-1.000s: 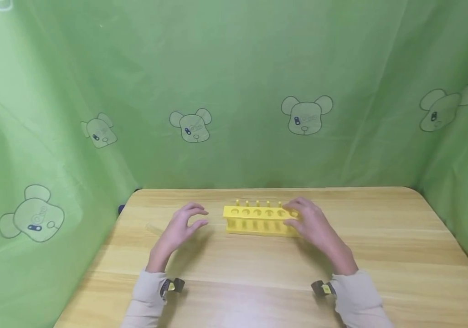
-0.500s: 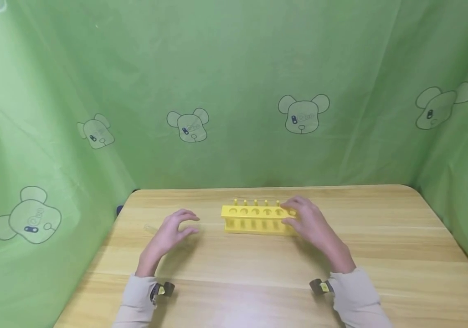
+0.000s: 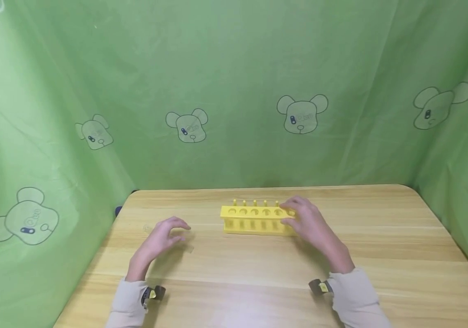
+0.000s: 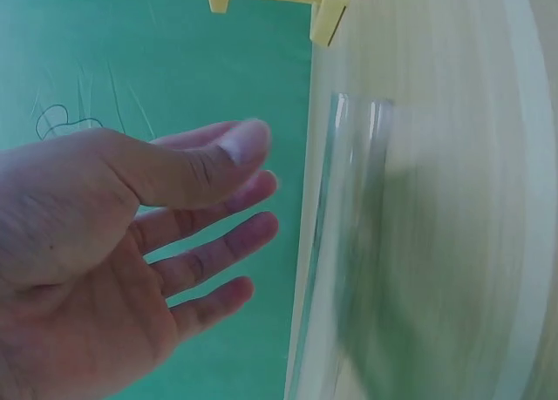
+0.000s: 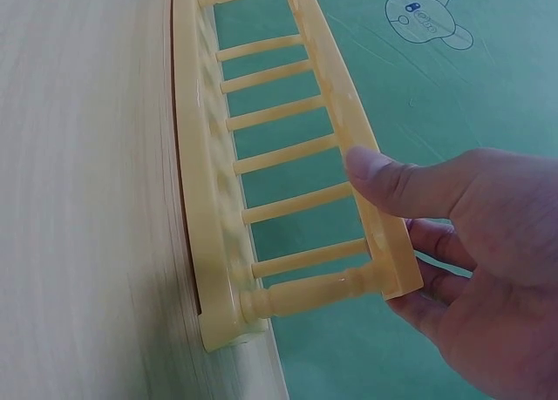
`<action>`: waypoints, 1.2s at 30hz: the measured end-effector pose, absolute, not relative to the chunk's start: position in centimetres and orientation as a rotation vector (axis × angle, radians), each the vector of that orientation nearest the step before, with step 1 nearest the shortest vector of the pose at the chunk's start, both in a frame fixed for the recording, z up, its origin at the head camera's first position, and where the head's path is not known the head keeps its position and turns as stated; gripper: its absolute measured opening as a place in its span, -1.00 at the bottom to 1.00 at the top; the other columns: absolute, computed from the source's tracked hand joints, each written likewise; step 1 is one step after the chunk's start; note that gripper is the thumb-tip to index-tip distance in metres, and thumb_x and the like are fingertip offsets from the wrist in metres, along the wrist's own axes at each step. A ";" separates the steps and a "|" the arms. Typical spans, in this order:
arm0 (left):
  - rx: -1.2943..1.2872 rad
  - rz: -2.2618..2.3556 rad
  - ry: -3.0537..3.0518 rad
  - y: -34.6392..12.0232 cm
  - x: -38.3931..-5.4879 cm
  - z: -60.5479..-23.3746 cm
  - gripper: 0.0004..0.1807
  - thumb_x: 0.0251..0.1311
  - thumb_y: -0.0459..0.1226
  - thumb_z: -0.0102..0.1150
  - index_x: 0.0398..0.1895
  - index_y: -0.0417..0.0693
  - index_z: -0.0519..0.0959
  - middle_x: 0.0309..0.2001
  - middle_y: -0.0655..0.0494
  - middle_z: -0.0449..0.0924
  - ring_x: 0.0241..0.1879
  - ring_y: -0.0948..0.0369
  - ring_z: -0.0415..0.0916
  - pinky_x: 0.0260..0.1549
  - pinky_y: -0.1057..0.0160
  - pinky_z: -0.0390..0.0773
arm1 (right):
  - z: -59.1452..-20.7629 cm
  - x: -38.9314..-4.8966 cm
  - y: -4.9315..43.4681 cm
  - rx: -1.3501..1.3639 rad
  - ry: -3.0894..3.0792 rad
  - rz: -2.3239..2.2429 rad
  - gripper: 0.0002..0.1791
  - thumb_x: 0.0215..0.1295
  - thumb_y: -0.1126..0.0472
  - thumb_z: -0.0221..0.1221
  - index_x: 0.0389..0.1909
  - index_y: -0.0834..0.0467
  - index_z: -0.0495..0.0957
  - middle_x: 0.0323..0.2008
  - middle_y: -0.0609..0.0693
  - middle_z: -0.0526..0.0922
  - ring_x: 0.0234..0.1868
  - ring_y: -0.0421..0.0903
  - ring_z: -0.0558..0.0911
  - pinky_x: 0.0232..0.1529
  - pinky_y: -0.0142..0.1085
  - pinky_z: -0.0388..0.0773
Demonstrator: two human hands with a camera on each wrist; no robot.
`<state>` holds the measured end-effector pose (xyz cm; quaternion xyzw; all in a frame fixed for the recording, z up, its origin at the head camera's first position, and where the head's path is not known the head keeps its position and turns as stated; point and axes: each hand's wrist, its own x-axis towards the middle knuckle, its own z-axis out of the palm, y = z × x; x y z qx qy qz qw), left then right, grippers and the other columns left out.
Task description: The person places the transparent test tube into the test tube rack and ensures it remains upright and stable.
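Note:
A yellow test tube rack (image 3: 254,212) stands upright on the table, with a row of holes and several pegs along its back. My right hand (image 3: 311,224) grips the right end of its top plate. In the right wrist view the thumb (image 5: 375,173) lies on the near edge of that plate, with the fingers behind it. My left hand (image 3: 157,238) hovers left of the rack with loosely bent fingers and nothing in it. Below that hand a clear test tube (image 4: 336,234) lies on the table; in the head view the hand hides most of it.
The wooden table (image 3: 258,282) has rounded far corners. A green curtain (image 3: 238,150) with bear-head drawings hangs behind it and along both sides. Each sleeve carries a small wrist camera, such as the left one (image 3: 157,293).
My left hand has moved left and toward me, away from the rack and over the test tube. The right hand keeps its grip at the rack's right end.

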<state>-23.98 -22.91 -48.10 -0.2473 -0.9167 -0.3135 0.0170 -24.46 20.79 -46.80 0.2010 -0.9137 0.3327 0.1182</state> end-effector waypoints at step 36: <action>-0.560 -0.792 -3.011 -23.1 -23.3 -49.5 -0.59 -0.11 -0.69 0.37 -0.18 -0.17 0.74 -0.15 -0.02 0.73 -0.03 -0.05 0.65 0.12 -0.08 0.64 | -46.9 -24.3 20.8 0.579 -2.677 0.973 -0.53 0.18 0.35 0.45 0.12 0.34 0.62 0.02 0.21 0.64 0.05 0.19 0.61 0.10 0.10 0.64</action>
